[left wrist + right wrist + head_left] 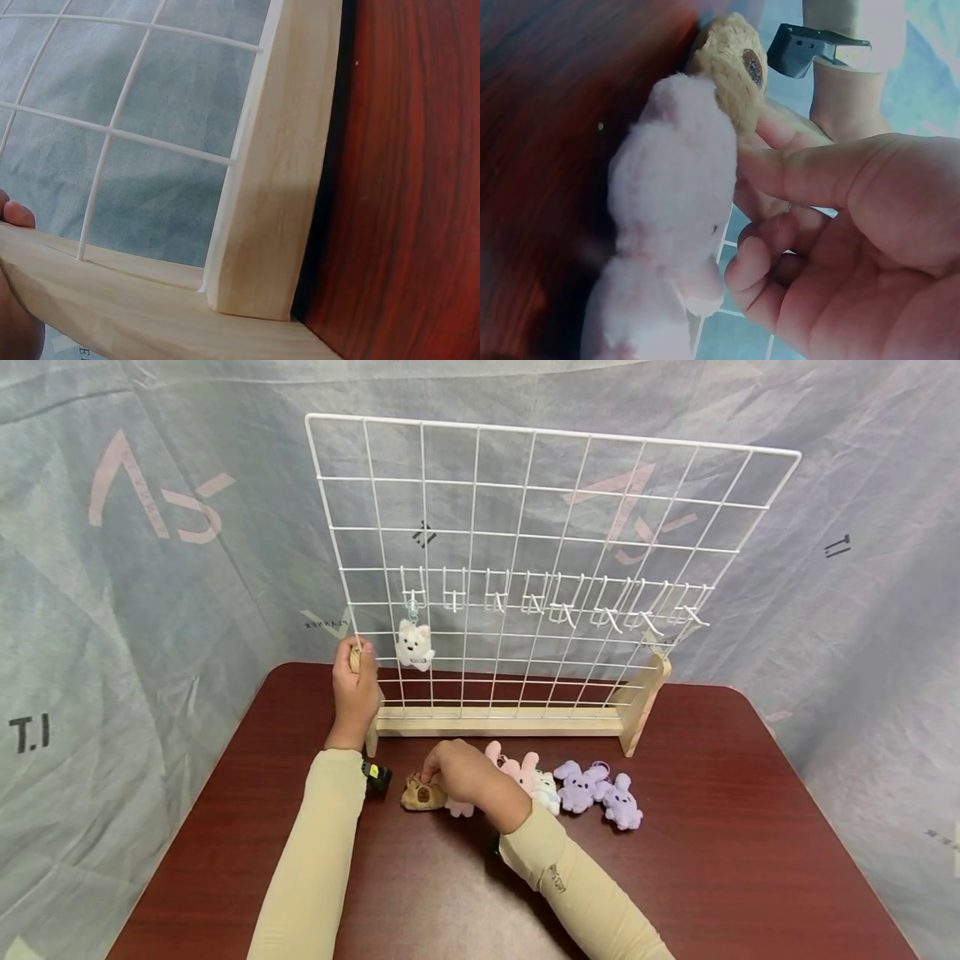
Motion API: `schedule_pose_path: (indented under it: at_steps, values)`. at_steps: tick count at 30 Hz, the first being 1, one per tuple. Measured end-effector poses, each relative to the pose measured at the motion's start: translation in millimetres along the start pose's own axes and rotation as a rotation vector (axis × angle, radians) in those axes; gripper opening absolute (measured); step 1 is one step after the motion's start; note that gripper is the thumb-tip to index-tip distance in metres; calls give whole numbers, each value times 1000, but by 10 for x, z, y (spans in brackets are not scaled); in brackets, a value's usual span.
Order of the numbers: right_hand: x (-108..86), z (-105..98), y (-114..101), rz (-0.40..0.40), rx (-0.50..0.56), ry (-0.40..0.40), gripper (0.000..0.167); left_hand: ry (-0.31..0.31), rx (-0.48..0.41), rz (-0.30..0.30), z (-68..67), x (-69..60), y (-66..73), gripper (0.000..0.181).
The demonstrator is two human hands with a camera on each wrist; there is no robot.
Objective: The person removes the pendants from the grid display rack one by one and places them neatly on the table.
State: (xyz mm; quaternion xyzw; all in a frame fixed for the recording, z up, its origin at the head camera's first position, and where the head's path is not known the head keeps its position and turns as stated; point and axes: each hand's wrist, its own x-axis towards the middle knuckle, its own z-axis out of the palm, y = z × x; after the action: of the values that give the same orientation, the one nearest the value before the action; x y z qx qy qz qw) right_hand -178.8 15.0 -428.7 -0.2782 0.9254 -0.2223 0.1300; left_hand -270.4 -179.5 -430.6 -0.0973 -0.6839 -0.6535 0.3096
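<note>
My left hand (pixel 356 689) grips the wooden side post (pixel 75 289) at the left end of a white wire grid rack (pixel 555 485). In the left wrist view only part of that hand (pixel 16 322) shows at the edge. Low over the table, my right hand (pixel 472 774) pinches a brown plush keychain (pixel 422 794) between thumb and fingertips. The right wrist view shows the brown plush (pixel 735 67) with a dark oval nose, just beyond a pink plush (pixel 675 176). From the leftmost hook hangs a white plush keychain (pixel 414 645).
Several white hooks (pixel 567 612) run in a row along the grid. Right of my right hand lie a pink bunny plush (pixel 522 768), a white plush (pixel 546 792) and two purple plushes (pixel 577 789). They rest on a dark red table (pixel 712 827) before the rack's wooden base (pixel 498 722).
</note>
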Motion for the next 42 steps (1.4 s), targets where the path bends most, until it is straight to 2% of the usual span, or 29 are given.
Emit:
schedule_pose_path:
  at_steps: [8,12,18,21,24,28,34,37,42]
  values:
    - [-9,-20,43,9,-12,-27,30,7,14,-4,-23,36,-223,27]
    - [-16,-31,59,0,0,-27,32,3,6,13,-25,40,-255,29]
    - [-22,-48,72,-90,19,36,23,-7,10,6,-18,23,-233,29]
    - [1,-59,71,-106,55,89,15,-6,13,7,-19,21,-237,28]
    - [50,-94,52,-72,156,151,25,-5,16,19,-28,32,-240,29]
    - [133,-176,-2,-36,385,253,40,-3,22,26,-43,38,-242,35]
    - [245,-345,-95,-41,673,420,47,13,20,18,-15,35,-232,33]
    - [293,-429,-120,-57,791,437,53,22,7,14,-4,38,-238,29]
    - [375,-547,-147,-108,949,422,61,10,-7,23,-29,49,-249,19]
